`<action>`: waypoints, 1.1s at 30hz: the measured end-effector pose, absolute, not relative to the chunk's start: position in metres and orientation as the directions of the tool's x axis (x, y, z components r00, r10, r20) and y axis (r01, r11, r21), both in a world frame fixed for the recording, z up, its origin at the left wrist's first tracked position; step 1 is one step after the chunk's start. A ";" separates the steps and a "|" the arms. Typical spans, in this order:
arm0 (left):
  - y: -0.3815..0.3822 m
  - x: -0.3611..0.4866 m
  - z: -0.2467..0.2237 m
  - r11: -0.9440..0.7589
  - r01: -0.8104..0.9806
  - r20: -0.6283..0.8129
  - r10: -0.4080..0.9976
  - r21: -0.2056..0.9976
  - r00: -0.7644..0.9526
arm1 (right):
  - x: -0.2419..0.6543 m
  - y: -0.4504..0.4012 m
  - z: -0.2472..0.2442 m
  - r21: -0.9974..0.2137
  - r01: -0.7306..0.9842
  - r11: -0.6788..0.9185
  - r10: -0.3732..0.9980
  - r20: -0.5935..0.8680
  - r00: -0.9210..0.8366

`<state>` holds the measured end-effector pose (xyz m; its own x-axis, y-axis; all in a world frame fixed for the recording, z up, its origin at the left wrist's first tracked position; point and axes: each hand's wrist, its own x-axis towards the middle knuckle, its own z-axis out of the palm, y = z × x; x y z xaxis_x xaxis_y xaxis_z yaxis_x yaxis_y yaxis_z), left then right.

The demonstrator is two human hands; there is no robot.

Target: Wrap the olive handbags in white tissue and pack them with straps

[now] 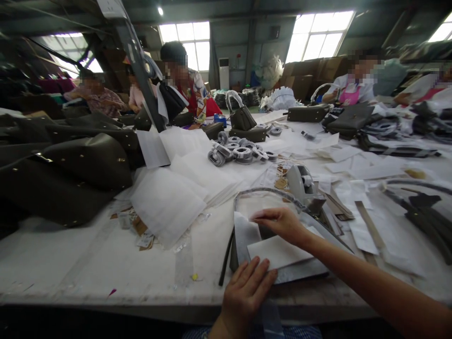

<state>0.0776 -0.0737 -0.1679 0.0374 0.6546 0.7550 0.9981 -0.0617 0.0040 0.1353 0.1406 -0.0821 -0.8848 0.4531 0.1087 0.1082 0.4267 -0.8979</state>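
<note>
A dark handbag (233,256) lies at the table's front edge, largely covered by white and grey wrapping sheets. Its wrapped handle (268,190) arches up behind it. My left hand (249,289) is open, its fingers stretched flat against the bag's near edge and the folded white sheet (278,251). Above the bag, my right hand (282,225) is closed in a pinch at the edge of an upright whitish sheet (244,233). What sits between those fingertips is too small to make out.
Dark bags (77,174) are heaped at left, beside a stack of white sheets (165,202). A tape dispenser (300,181), tags (143,233) and wrapped grey rolls (242,153) lie around. A post (141,70) rises at left. Co-workers (197,94) sit across the table.
</note>
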 end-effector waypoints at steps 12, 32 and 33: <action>-0.075 0.077 -0.173 -0.104 0.994 0.768 0.638 0.016 0.054 | 0.069 0.179 -0.081 -0.956 0.096 0.276 0.475 0.049 -0.879; -0.082 0.073 -0.170 -0.181 0.958 0.676 0.736 0.221 -0.017 | 0.209 0.095 -0.109 -0.626 -0.273 0.731 0.056 0.454 -0.889; -0.082 0.072 -0.171 -0.189 0.951 0.687 0.726 0.243 -0.032 | 0.211 0.093 -0.111 -0.594 -0.274 0.756 0.050 0.470 -0.881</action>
